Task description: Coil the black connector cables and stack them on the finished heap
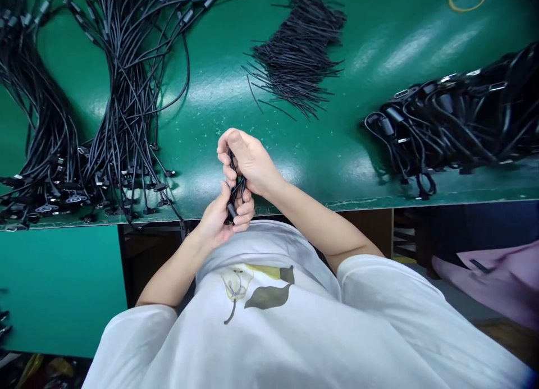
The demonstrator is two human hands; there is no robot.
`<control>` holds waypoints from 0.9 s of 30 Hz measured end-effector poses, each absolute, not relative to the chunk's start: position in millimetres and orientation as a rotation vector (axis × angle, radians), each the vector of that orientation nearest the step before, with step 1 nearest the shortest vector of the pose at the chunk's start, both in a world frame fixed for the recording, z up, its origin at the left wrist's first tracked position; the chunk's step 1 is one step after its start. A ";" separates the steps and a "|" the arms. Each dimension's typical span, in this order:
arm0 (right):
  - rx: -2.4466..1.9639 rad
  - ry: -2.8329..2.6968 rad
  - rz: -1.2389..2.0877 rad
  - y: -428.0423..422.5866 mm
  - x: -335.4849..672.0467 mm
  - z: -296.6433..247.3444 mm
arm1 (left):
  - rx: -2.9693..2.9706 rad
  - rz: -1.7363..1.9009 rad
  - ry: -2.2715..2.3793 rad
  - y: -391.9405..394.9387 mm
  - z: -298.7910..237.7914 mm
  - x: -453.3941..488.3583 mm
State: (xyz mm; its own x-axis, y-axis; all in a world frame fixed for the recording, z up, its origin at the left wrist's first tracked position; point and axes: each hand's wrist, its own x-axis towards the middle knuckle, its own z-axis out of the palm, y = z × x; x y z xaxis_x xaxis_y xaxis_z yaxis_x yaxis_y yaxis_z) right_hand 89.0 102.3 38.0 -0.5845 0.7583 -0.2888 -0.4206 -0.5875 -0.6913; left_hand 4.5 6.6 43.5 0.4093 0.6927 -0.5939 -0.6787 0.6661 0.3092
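Observation:
A black cable (238, 190), gathered into a small coil, is held between both hands at the table's front edge. My left hand (223, 214) is closed round its lower part, where a dark cylinder on the cable shows between the fingers. Just above, my right hand (249, 160) is bent over the upper part of the coil with its fingers curled in. Those fingers hide much of the cable, and I cannot make out whether they also hold a tie. Beyond the hands lies a pile of short black ties (298, 52).
Long loose black cables (122, 69) lie in a bundle at the left, with another bundle (37, 91) beside it. Coiled cables (455, 114) are heaped at the right. A yellow ring (468, 7) lies at the far right of the green table (202, 125).

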 end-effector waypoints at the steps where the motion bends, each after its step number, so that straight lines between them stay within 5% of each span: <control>1: -0.764 -0.757 2.182 103.1 89.5 36.8 | 0.010 0.866 0.756 7.5 43.9 6.1; 27: -0.899 -0.670 2.070 120.2 99.7 48.5 | 0.233 0.866 0.936 18.0 36.8 10.4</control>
